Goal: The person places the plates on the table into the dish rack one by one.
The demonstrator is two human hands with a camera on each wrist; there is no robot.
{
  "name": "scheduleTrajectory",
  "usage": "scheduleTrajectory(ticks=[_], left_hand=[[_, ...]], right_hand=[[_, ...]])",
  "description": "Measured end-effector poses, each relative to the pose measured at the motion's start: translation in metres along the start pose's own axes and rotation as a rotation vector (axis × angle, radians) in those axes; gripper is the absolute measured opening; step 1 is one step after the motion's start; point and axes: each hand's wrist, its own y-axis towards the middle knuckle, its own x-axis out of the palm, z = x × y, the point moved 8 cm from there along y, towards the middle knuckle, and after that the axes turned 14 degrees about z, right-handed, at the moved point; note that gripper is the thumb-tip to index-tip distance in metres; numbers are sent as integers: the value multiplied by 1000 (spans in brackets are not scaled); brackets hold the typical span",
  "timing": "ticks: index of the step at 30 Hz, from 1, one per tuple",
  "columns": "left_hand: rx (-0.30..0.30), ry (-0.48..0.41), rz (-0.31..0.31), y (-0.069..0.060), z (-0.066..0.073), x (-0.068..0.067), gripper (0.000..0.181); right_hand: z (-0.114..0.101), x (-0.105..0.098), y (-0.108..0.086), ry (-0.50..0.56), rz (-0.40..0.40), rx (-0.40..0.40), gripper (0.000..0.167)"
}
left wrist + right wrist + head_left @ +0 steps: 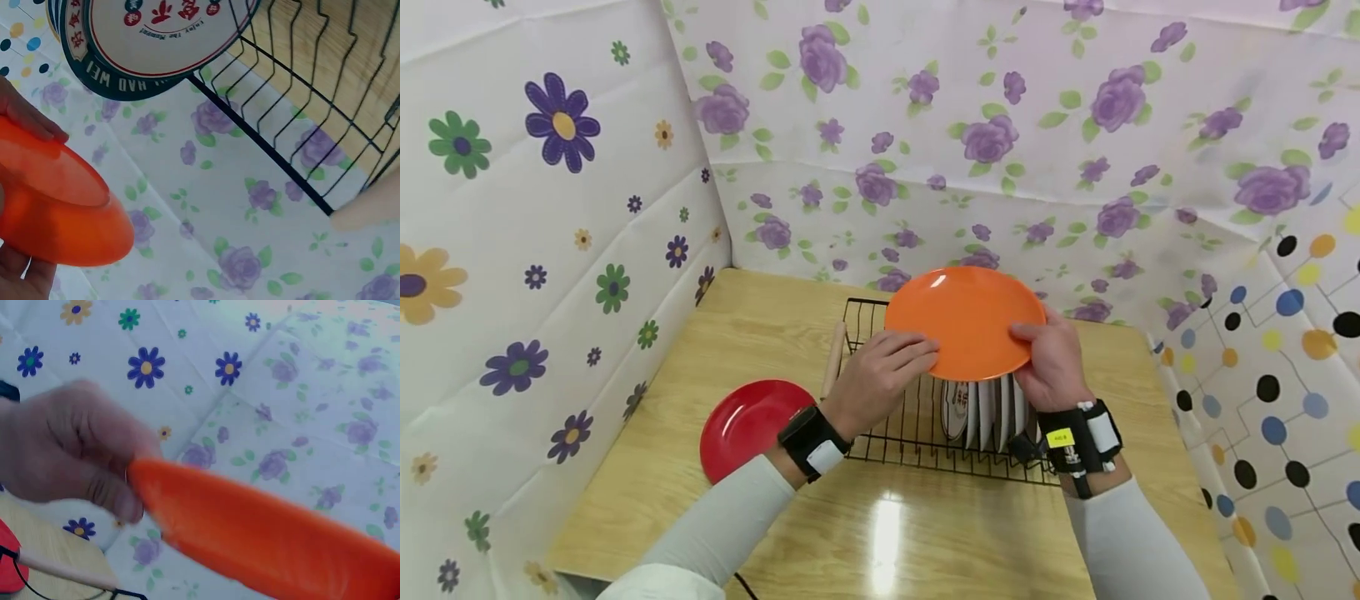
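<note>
Both hands hold an orange plate (970, 317) above a black wire dish rack (262, 145). My left hand (876, 379) pinches its left rim; the right wrist view shows that hand's thumb and fingers (119, 503) on the edge. On the other side, my right hand (1060, 362) grips the right rim, thumb on the upper face. The plate is tilted, its inner face showing in the head view. White plates (985, 412) with printed rims stand on edge in the rack below, partly hidden by the orange plate and right hand.
A red plate (748, 421) lies on the wooden table (760, 333), left of the rack and partly behind the left wrist. The rack has a pale wooden handle (833, 358) at its left end. Patterned cloth walls (880, 125) enclose the table's back and sides.
</note>
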Motion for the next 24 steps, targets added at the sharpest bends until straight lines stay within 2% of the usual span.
scheduleTrajectory(ticks=[2,5,8,11,14,16,17,21,23,24], left_hand=[[-58,-9,-50,-7,-8,0,34],[-221,1,-161,-27,-30,-2,56],[-398,25,-278,-58,-55,-1,75],[-521,39,-389,-94,-72,5,81],[-624,22,-479,-126,-80,16,84],[-689,-9,-508,-142,-82,22,85],[-716,-22,-508,-148,-82,23,85],[-765,-42,-488,-156,-84,26,82],[-778,-44,-482,-157,-84,26,81],[-780,-43,-485,-158,-84,26,81]], right_hand=[[0,5,1,-41,40,-15,72],[1,14,2,-160,85,-78,79],[2,25,3,-298,97,-192,84],[7,38,2,-416,58,-317,91],[22,48,-1,-553,1,-405,95],[34,54,-3,-684,-46,-471,94],[38,58,-3,-761,-63,-527,91],[54,70,-6,-975,-128,-695,83],[62,73,-5,-1035,-148,-697,81],[66,73,-5,-1053,-160,-673,84]])
